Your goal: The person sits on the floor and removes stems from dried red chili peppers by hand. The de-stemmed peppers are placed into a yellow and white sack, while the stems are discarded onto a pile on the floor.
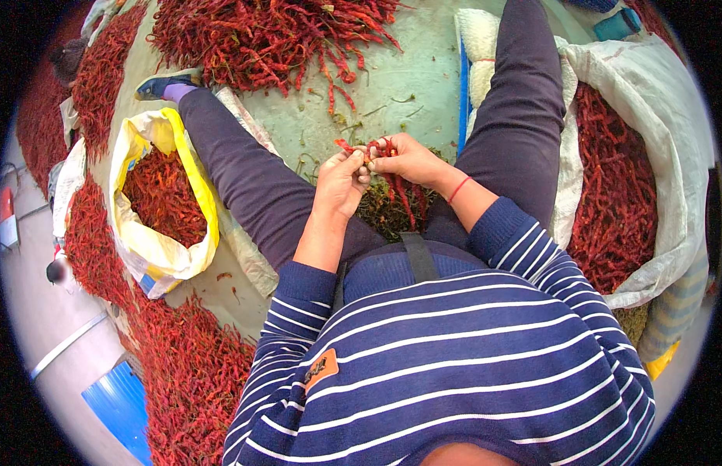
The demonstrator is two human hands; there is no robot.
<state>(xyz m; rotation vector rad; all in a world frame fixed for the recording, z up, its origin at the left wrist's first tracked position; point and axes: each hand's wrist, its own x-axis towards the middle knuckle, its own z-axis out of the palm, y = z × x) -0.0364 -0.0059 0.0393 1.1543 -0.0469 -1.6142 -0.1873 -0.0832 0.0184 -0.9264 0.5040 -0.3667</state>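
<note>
My left hand (342, 182) pinches one end of a dried red chilli (344, 145) between thumb and fingers. Close against it, my right hand (412, 163) grips a small bunch of dried red chillies (405, 201), whose tips hang down below the palm. The fingertips of both hands nearly meet. Beneath them, between my thighs, lies a heap of greenish-brown stems (384, 216). Beyond my hands, a large pile of red chillies (273, 41) spreads over the pale green floor (419, 76).
A yellow-and-white sack (212, 233) of red chillies stands open beside my left leg. At my right is a bigger white sack (673, 145) of darker chillies. More chillies (189, 378) cover the floor at left, near a person (61, 271) and a blue corrugated sheet (119, 408).
</note>
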